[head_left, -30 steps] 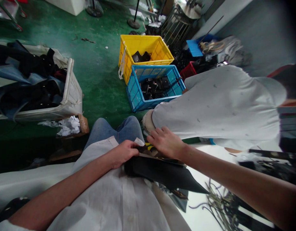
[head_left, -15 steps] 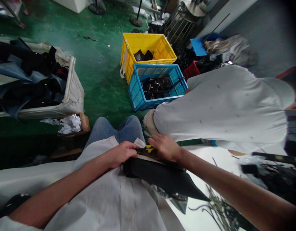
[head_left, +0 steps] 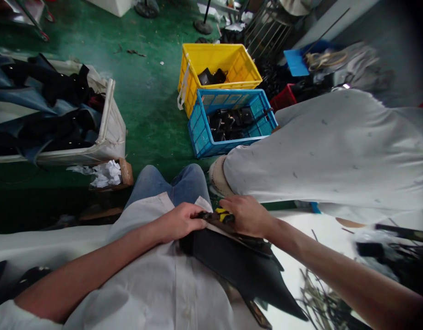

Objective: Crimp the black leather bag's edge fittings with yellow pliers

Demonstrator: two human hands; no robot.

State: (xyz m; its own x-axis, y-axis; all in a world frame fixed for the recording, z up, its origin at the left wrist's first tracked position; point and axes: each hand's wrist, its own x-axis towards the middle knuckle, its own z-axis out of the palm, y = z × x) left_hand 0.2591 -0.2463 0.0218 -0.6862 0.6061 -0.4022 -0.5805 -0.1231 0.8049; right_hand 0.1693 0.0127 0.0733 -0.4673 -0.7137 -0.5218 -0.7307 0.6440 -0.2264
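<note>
My left hand (head_left: pixel 184 222) pinches the upper left edge of a dark, flat, flexible piece (head_left: pixel 238 266) at my lap. Leather or fabric, I cannot tell which. The piece slants down to the right into a long point, and a pale strip runs along its top edge. My right hand (head_left: pixel 249 215) is closed around a small yellow-and-black hand tool (head_left: pixel 223 214), held against that edge just right of my left fingertips. The palm hides most of the tool, so its kind is unclear.
Ahead stand a blue crate (head_left: pixel 232 146) and a yellow crate (head_left: pixel 214 52), both with black items inside. A white bin (head_left: pixel 110 119) of dark pieces is at left, near crumpled paper (head_left: pixel 108 174). Another person's pale-clothed leg (head_left: pixel 328 151) is close at right. Loose strips (head_left: pixel 321 298) lie on the white surface.
My right hand has shifted slightly right and turned, showing more of the yellow-and-black tool. The dark piece hangs lower and further right. The whole view has moved slightly.
</note>
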